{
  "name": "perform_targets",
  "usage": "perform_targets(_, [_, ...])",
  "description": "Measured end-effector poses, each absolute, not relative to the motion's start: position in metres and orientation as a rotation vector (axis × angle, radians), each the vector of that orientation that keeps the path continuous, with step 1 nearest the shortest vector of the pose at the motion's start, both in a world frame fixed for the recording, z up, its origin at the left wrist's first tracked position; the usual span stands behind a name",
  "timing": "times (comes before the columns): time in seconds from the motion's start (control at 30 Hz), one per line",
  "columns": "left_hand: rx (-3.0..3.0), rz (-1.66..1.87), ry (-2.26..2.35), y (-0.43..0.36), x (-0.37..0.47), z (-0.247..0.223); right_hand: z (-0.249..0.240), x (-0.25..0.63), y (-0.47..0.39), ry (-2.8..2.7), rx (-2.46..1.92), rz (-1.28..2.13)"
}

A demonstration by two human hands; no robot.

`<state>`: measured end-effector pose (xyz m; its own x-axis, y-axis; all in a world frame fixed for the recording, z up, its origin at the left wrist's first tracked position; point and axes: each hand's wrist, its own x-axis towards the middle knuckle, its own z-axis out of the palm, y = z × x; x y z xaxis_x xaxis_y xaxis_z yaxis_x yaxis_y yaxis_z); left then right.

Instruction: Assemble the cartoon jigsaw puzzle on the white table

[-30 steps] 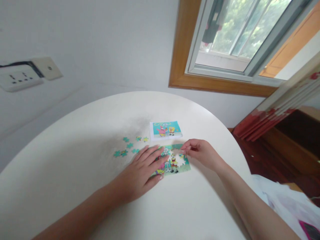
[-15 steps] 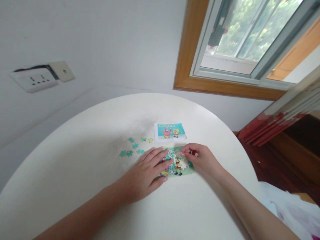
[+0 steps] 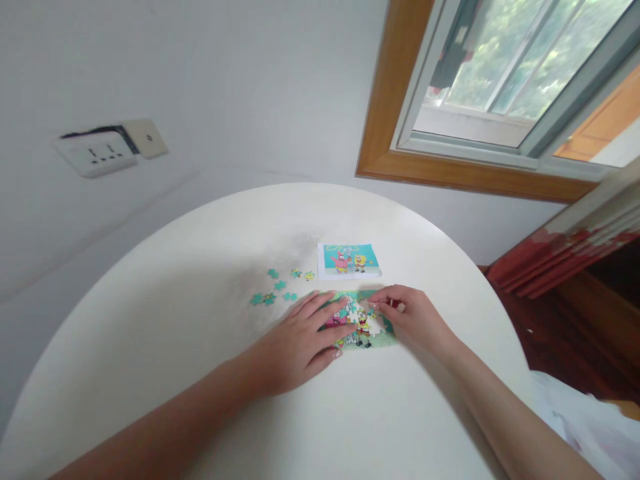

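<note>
A partly filled cartoon jigsaw puzzle (image 3: 363,332) lies on the white round table (image 3: 165,320), with a pale gap right of its middle. My left hand (image 3: 300,340) rests flat with spread fingers over the puzzle's left part. At the upper right part of the puzzle, my right hand (image 3: 407,313) has its thumb and fingertips pinched together; what is between them is too small to make out. Several loose green puzzle pieces (image 3: 279,285) lie beyond my left hand. Behind the puzzle is a reference picture card (image 3: 351,260) with the cartoon figures.
A wall socket (image 3: 103,155) is at the left and a wood-framed window (image 3: 395,163) at the upper right. A red and white curtain (image 3: 545,263) hangs at the right. Below it, white plastic bags (image 3: 585,417) lie beside the table.
The view has shifted slightly, so the table items appear further right. Both hands stay at the puzzle in nearly the same pose.
</note>
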<state>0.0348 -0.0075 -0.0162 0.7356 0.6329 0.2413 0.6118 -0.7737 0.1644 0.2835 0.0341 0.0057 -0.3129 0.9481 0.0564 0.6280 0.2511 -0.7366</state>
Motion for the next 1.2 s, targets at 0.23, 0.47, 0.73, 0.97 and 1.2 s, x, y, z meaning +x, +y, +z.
perform_targets(0.23, [2.83,0.501,0.986,-0.006,0.034,-0.018,0.006,0.283,0.034,-2.021,-1.412,0.836])
perform_targets(0.47, [2.82,0.5,0.953,-0.006,0.034,-0.017,0.007,0.282,0.034,-1.983,-1.442,0.856])
perform_targets(0.73, [2.834,0.468,0.961,-0.006,0.034,-0.017,0.004,0.283,0.035,-1.934,-1.472,0.914])
perform_targets(0.97, [2.831,0.529,0.94,-0.004,0.033,-0.02,0.004,0.284,0.037,-1.934,-1.469,0.908])
perform_targets(1.2, [2.813,0.498,0.954,-0.004,0.034,-0.019,0.012,0.292,0.034,-1.919,-1.465,0.985])
